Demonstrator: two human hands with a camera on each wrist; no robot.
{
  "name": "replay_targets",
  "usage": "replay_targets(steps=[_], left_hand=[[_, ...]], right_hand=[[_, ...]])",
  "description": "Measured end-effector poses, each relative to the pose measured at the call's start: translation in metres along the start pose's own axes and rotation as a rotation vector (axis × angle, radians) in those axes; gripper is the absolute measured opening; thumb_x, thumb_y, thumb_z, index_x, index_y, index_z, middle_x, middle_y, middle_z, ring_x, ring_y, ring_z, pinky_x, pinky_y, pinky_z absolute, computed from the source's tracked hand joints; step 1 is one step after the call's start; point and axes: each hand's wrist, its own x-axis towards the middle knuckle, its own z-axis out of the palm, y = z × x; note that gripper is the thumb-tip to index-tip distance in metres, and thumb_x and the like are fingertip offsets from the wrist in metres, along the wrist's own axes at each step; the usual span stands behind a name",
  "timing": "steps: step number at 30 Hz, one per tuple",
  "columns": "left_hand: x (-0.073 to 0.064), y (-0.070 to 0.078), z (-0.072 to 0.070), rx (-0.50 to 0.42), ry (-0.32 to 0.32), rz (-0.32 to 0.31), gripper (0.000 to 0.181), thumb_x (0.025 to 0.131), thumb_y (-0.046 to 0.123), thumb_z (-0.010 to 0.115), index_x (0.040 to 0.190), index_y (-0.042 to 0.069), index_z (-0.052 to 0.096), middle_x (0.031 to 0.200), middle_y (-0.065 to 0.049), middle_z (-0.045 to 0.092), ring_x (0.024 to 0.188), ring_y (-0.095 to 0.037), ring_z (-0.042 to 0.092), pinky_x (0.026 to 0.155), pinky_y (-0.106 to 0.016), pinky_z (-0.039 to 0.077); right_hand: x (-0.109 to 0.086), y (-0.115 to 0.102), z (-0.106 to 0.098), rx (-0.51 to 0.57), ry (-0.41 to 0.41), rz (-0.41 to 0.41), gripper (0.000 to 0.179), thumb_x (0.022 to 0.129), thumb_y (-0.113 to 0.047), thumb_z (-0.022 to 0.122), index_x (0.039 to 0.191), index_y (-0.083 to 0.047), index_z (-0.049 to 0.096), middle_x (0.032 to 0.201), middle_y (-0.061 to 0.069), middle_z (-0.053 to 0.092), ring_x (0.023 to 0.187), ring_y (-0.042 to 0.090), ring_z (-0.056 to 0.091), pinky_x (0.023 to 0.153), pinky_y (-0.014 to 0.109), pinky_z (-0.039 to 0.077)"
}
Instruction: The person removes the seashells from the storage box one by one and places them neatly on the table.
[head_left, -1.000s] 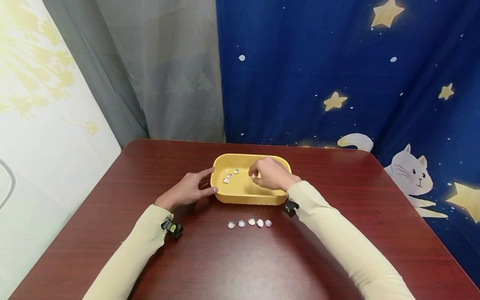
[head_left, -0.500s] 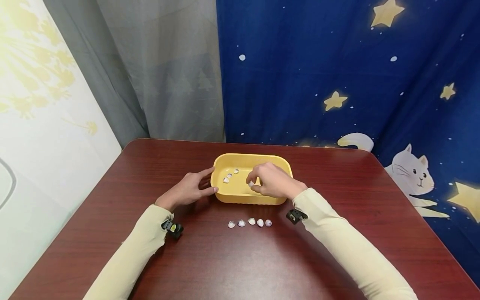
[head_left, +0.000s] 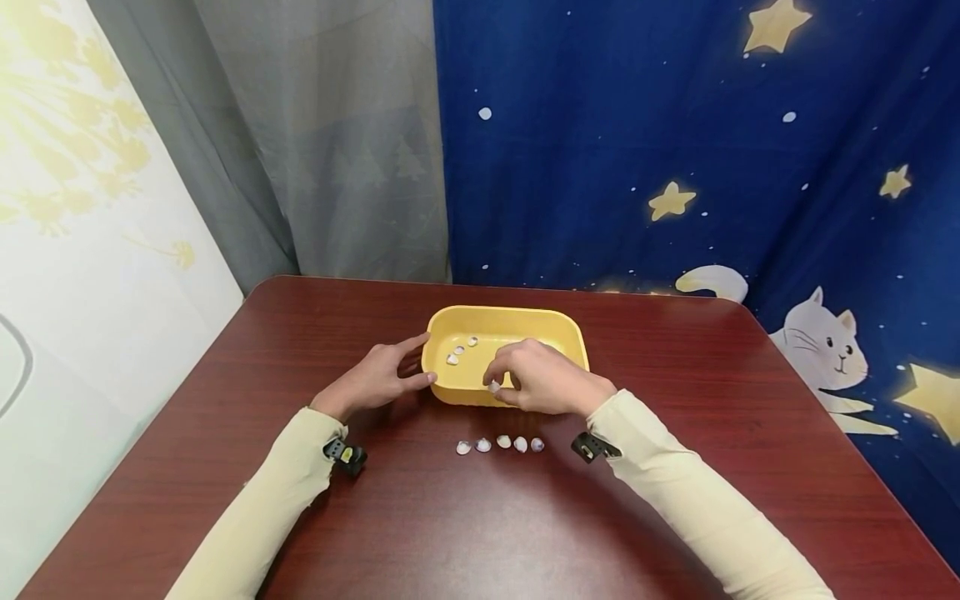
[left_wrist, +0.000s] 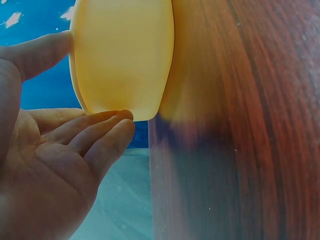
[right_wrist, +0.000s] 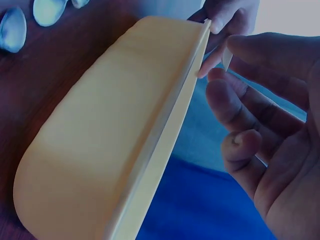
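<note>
A yellow plastic basin (head_left: 480,397) stands on the table, with 3 small shells (head_left: 452,359) lying toward its left side. My left hand (head_left: 371,382) touches the basin's left end. In the left wrist view its fingers (left_wrist: 107,142) lie fairly straight against the outer wall, and the thumb meets the rim. Between thumb and fingertips my right hand (head_left: 543,377) pinches a small whitish shell (right_wrist: 227,59), above the basin's near rim. Closer to me, several pale and purplish shells (head_left: 503,442) form a row on the tabletop.
The dark red wooden table (head_left: 420,533) reaches back to a grey curtain (head_left: 352,167) and a blue starry curtain (head_left: 570,167). A white panel (head_left: 97,275) with a yellow pattern rises at the left.
My right hand has moved from inside the basin toward me and slightly left, carrying the pinched shell to the near rim. The left hand has stayed against the basin.
</note>
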Motion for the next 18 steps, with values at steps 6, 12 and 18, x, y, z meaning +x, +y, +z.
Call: replay_targets(steps=[6,12,18], left_hand=[[0.001,0.0,0.0,-0.02,0.0,0.006,0.082,0.095,0.039,0.068,0.158,0.004,0.029,0.157,-0.016,0.044,0.139,-0.029,0.052,0.111,-0.045,0.048],[0.001,0.001,0.0,-0.005,0.0,0.002,0.08,0.096,0.037,0.068,0.158,0.005,0.029,0.158,-0.015,0.044,0.14,-0.029,0.052,0.112,-0.047,0.047],[0.002,0.0,0.0,0.015,0.009,0.001,0.079,0.095,0.036,0.069,0.157,0.005,0.031,0.157,-0.015,0.045,0.14,-0.029,0.051,0.113,-0.047,0.046]], right_hand=[[-0.003,-0.006,0.002,0.017,-0.002,-0.044,0.01,0.087,-0.012,0.072,0.095,-0.014,0.078,0.083,-0.004,0.07,0.066,0.011,0.061,0.065,0.019,0.049],[-0.005,-0.011,0.005,0.016,-0.024,-0.072,0.009,0.088,-0.013,0.073,0.095,-0.015,0.078,0.083,-0.006,0.07,0.063,0.007,0.06,0.064,0.016,0.048],[-0.006,-0.015,0.012,-0.021,-0.046,-0.096,0.008,0.087,-0.015,0.074,0.094,-0.016,0.078,0.084,-0.007,0.071,0.066,0.003,0.059,0.067,0.018,0.051]])
